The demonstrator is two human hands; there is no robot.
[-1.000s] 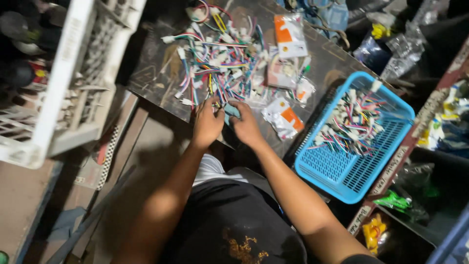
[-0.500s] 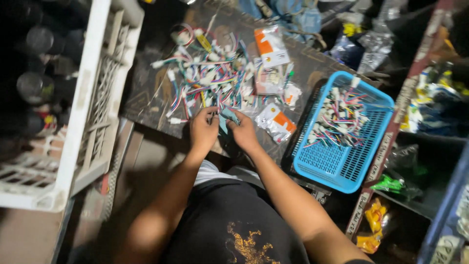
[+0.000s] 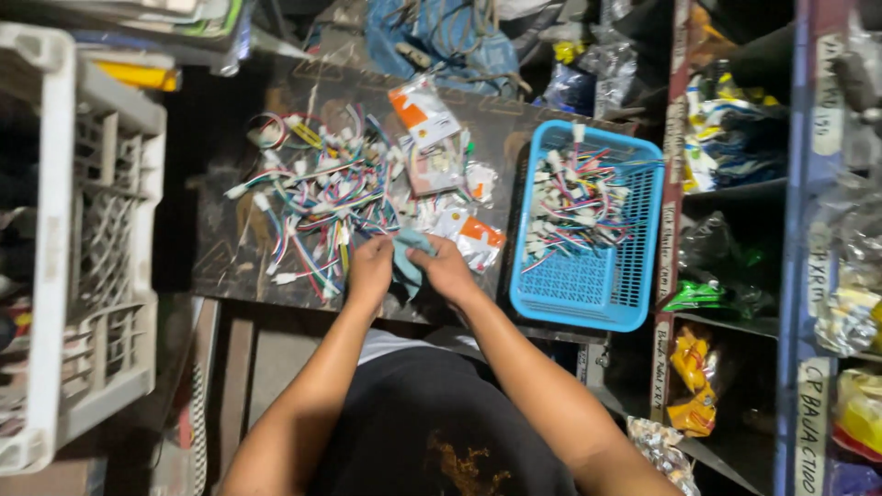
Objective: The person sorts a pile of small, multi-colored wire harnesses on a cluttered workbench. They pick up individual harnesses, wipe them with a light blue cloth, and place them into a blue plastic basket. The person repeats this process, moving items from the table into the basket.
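My left hand (image 3: pixel 369 269) and my right hand (image 3: pixel 447 267) meet at the near edge of a dark metal table (image 3: pixel 220 266). Both grip a small light-blue plastic pouch (image 3: pixel 410 253) between them. Just beyond my hands lies a tangled heap of coloured wire harnesses with white connectors (image 3: pixel 317 197). Several small orange-and-white packets (image 3: pixel 425 119) lie to the right of the heap. A blue plastic basket (image 3: pixel 588 285) to my right holds more wire harnesses (image 3: pixel 577 197).
A white plastic crate (image 3: pixel 87 248) stands on the left. Shelves with bagged parts (image 3: pixel 735 129) rise on the right. A blue cloth and loose cables (image 3: pixel 441 41) sit at the table's far edge. My dark shirt fills the bottom centre.
The camera view has swung, so the table and basket sit more squarely ahead. My hands stay together at the table's near edge, still on the light-blue pouch.
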